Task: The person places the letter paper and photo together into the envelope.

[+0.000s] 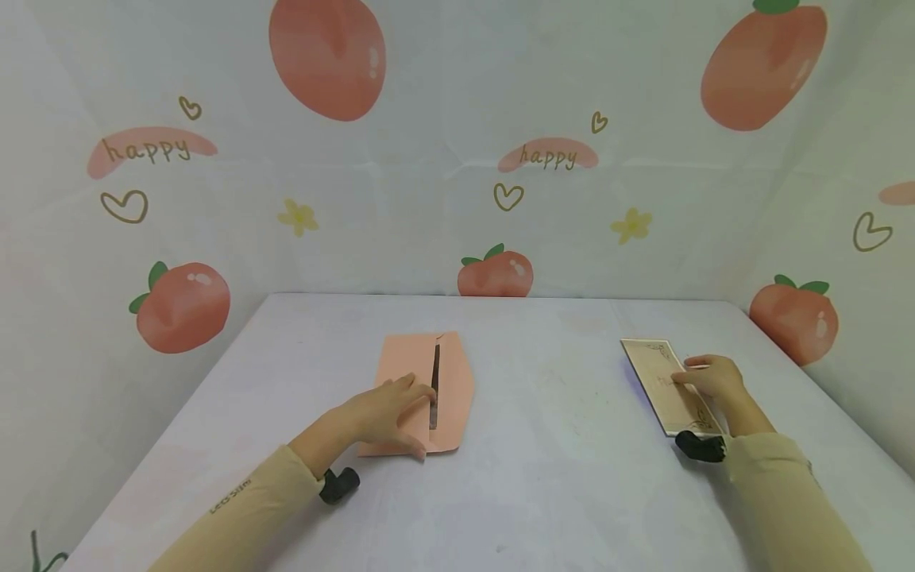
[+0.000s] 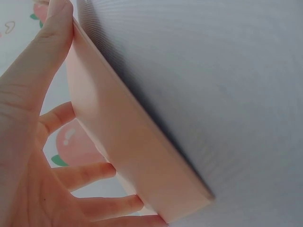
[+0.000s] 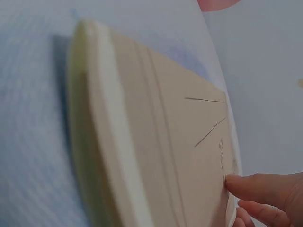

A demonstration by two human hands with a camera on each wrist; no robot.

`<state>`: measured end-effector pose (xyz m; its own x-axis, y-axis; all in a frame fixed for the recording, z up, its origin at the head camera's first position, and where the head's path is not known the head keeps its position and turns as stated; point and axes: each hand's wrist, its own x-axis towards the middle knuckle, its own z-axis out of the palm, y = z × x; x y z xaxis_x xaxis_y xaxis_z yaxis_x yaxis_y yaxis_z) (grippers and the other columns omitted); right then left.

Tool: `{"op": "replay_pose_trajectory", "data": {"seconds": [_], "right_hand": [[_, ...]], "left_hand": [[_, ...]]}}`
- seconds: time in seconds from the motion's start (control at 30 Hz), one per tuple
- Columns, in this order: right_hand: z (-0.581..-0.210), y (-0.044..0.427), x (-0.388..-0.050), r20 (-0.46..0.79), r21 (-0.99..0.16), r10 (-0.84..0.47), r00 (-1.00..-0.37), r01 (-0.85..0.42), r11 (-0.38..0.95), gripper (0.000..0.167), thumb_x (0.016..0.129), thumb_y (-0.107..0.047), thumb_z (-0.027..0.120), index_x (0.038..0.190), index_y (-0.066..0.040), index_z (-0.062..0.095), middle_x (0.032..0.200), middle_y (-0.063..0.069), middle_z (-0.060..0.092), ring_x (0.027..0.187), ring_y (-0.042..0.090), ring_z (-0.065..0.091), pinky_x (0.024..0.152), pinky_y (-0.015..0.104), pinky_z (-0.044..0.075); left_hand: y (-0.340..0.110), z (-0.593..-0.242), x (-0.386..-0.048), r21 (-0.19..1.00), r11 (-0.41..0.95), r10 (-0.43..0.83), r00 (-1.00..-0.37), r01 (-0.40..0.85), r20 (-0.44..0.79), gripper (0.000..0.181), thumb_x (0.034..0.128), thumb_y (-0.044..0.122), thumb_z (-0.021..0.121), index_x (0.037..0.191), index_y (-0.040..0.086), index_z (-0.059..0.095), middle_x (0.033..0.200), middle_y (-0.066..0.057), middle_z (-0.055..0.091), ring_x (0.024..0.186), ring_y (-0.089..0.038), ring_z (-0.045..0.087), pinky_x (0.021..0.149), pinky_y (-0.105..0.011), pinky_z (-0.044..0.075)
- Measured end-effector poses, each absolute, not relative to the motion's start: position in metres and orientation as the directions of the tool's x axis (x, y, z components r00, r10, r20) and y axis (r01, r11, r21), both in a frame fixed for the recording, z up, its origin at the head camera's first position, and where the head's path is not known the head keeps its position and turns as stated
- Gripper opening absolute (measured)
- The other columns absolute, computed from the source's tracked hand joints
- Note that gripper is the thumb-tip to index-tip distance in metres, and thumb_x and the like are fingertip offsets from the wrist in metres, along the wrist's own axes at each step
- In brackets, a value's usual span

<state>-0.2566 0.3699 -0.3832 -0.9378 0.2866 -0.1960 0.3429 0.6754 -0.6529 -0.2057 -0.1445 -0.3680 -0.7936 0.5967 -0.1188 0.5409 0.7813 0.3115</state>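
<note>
Pink paper envelope [image 1: 403,353], one, lying left of centre on the worktop [image 1: 536,492]; flap [image 1: 457,381] spread toward the right, a narrow dark slit [image 1: 434,385] running lengthwise beside it. Left hand [image 1: 386,409], laid across the envelope — fingers spread and fairly straight, their tips touching the paper, thumb at the near edge; unclenched. Beige card [image 1: 665,397], one, long and rectangular, at the right of the worktop, well apart from the envelope; pale border, dark ornament at two corners, faint marking near the middle, and, in the right wrist view, fine dark lines and a thick pale edge, partly blurred. Right hand [image 1: 715,379], grasping the card by its right side — thumb on the printed face, the other fingers partly hidden behind the edge. Sleeves, two, beige: left sleeve [image 1: 246,508], with small dark lettering; right sleeve [image 1: 793,500]. Black wrist devices, two: one by the left cuff [image 1: 339,485], one by the right cuff [image 1: 700,447]. Backdrop [image 1: 422,183], white cloth behind the worktop, printed with peaches [image 1: 496,274], hearts, yellow flowers and the word "happy".
</note>
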Motion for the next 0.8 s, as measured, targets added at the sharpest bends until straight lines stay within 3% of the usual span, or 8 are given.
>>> {"op": "replay_pose_trajectory", "data": {"seconds": [0.3,0.67,0.8], "right_hand": [[-0.3767,0.3655,-0.2541,-0.249,-0.605,0.297,-0.922,0.387,0.696,0.061,0.085,-0.023,0.063,0.126,0.015,0.04,0.126,0.039,0.038,0.104,0.042,0.046,0.084,0.048,0.045],[-0.3768,0.3616,-0.2533,-0.247,-0.618,0.33,-0.911,0.411,0.67,0.059,0.085,-0.02,0.064,0.125,0.016,0.04,0.121,0.037,0.042,0.1,0.039,0.046,0.082,0.045,0.045],[-0.3773,0.361,-0.2529,-0.199,-0.642,0.326,-0.924,0.374,0.669,0.051,0.085,-0.013,0.061,0.121,0.016,0.042,0.117,0.038,0.044,0.097,0.039,0.048,0.071,0.035,0.046]], "left_hand": [[-0.1442,-0.3661,-0.2041,0.314,0.778,0.601,-0.791,0.545,-0.115,0.071,0.0657,0.056,0.076,0.121,0.024,0.045,0.116,-0.005,0.044,0.101,-0.025,0.051,0.073,-0.041,0.05],[-0.1447,-0.3669,-0.2043,0.317,0.779,0.598,-0.793,0.541,-0.115,0.071,0.0658,0.056,0.076,0.121,0.024,0.045,0.117,-0.005,0.044,0.104,-0.027,0.051,0.074,-0.043,0.05],[-0.1446,-0.3665,-0.2038,0.312,0.774,0.605,-0.789,0.551,-0.107,0.071,0.0663,0.055,0.076,0.122,0.023,0.045,0.115,-0.005,0.044,0.103,-0.026,0.051,0.075,-0.044,0.05]]}}
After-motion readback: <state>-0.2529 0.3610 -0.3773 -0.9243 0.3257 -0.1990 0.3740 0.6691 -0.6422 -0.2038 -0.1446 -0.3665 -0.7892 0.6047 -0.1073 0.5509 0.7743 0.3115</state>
